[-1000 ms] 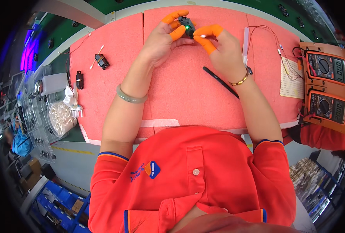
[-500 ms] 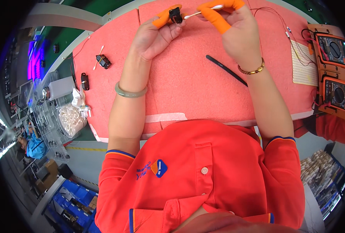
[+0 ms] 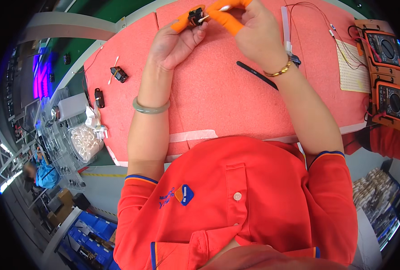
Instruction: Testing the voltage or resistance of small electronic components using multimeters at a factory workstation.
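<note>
At the far middle of the pink foam mat (image 3: 218, 99), my left hand (image 3: 173, 47) pinches a small black block-shaped part (image 3: 195, 17). Orange finger cots cover some fingers of both hands. My right hand (image 3: 256, 38) grips a cotton swab (image 3: 225, 8), and the swab's near tip meets the black part. Below my right hand lies a slim black tool (image 3: 256, 75), like tweezers, partly under my forearm. Beside my right wrist are a pale strip (image 3: 285, 27) and a small dark part (image 3: 295, 59).
Another black part (image 3: 119, 74) lies on the left with a swab against it; a smaller one (image 3: 99, 97) is nearer. A tub of swabs (image 3: 85, 141) and a white bottle (image 3: 71, 106) stand left. Right are a perforated board (image 3: 353, 67) and two orange multimeters (image 3: 384, 47), (image 3: 394, 102).
My right hand has moved left, bringing the swab tip onto the black part. My left hand has shifted slightly left. The pale strip and small dark part now show beside my right wrist.
</note>
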### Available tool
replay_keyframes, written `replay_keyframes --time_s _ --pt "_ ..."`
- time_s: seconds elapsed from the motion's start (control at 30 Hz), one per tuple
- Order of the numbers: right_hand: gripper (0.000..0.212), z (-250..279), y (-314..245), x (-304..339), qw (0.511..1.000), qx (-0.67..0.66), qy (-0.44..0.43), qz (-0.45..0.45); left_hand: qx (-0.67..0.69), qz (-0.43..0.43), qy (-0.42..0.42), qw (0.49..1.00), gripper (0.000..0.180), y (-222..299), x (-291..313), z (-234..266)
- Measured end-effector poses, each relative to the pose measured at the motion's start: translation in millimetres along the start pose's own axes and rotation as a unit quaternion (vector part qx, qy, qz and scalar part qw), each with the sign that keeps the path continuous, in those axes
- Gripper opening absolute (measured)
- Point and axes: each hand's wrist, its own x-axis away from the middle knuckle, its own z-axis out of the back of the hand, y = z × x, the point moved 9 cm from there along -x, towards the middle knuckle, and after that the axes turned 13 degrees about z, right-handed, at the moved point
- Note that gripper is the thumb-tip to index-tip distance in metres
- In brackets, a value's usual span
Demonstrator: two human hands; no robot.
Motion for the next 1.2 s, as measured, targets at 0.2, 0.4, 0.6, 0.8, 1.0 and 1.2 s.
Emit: replay_keyframes --time_s 0.2,0.4,0.6,0.8,1.0,1.2 --pt "0.009 -2.9 -3.2 1.8 0.999 0.022 -0.040 0.019 0.015 -0.015 0.009 1.000 0.034 0.2 2.8 2.0" --pt "0.009 -3.4 0.7 3.3 0.999 -0.040 0.000 -0.002 0.019 -0.014 0.023 0.999 0.034 0.5 1.5 5.8" --pt "0.017 14.3 -12.3 10.2 1.000 -0.004 -0.014 0.012 -0.021 -0.032 0.059 0.998 0.032 4.3 -3.0 4.7" --pt "0.026 62.6 -16.1 39.3 0.965 0.206 -0.145 -0.075 -0.129 -0.159 0.146 0.968 0.029 16.9 7.0 -0.6" --pt "0.026 118.4 -2.7 45.9 0.805 0.568 -0.171 -0.025 -0.327 -0.186 0.249 0.892 0.034 6.6 9.6 -22.0" --pt "0.024 104.1 32.5 46.0 0.941 0.126 -0.183 -0.257 -0.424 -0.174 0.281 0.843 0.038 1.3 2.1 -29.7"
